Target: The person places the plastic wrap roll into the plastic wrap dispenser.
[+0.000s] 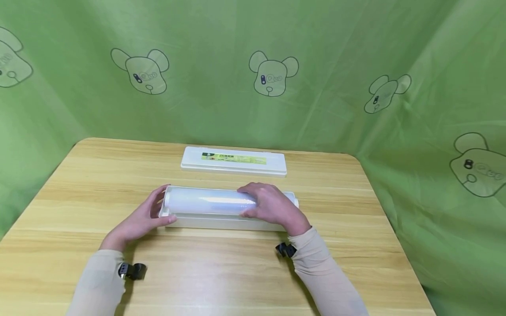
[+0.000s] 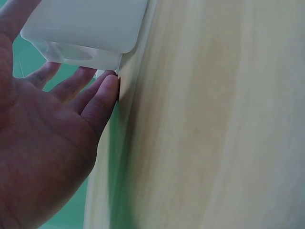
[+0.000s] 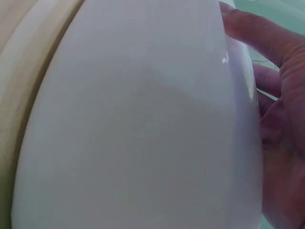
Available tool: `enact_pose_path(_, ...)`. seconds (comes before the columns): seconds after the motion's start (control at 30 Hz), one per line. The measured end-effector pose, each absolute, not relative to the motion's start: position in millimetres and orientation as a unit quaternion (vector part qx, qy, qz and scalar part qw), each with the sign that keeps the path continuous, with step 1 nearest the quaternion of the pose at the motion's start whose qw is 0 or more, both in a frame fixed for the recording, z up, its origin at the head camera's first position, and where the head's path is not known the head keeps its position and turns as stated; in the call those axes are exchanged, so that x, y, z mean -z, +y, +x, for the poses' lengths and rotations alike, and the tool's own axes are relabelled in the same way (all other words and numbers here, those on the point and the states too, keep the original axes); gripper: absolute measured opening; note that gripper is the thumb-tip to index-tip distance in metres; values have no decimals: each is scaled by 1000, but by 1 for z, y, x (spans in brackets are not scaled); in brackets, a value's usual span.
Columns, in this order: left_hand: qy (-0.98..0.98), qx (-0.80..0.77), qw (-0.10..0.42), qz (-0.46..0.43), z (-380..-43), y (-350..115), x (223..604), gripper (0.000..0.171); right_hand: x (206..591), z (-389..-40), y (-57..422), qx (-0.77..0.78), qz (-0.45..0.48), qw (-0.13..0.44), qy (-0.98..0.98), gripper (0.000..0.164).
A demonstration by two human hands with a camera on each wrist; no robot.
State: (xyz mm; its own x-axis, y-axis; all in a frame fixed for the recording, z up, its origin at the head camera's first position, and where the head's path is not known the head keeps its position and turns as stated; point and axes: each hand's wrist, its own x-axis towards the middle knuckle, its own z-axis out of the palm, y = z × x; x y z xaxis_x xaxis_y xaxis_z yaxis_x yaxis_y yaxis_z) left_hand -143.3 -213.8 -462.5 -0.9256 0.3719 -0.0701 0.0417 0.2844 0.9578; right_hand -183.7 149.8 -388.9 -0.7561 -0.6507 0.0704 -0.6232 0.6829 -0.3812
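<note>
A long white plastic box (image 1: 225, 223) stands lengthwise across the wooden table, its top uncovered. In it lies a shiny roll of cling film (image 1: 205, 201). My left hand (image 1: 144, 216) holds the box's left end, thumb on the front edge and fingers round the far side. The left wrist view shows those fingertips under the end of the box (image 2: 90, 24). My right hand (image 1: 273, 204) grips the roll near its right end, thumb in front and fingers over the back. In the right wrist view the box's front wall (image 3: 138, 124) fills most of the picture, with the roll (image 3: 240, 81) above it.
Behind the box lies a white lid (image 1: 272, 162) with a green and yellow label, near the table's back edge. A green curtain (image 1: 213, 109) with printed bear heads hangs round the table (image 1: 197, 272).
</note>
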Motion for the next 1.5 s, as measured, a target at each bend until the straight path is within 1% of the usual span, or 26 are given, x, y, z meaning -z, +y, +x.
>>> enact_pose_path(0.57,795,-576,144,123,-144,-216,464,101,400,-182,150,207,-345,38,915,59)
enact_pose_path(1.5,796,-577,142,118,-143,-214,464,100,410,-183,151,211,-346,36,913,59)
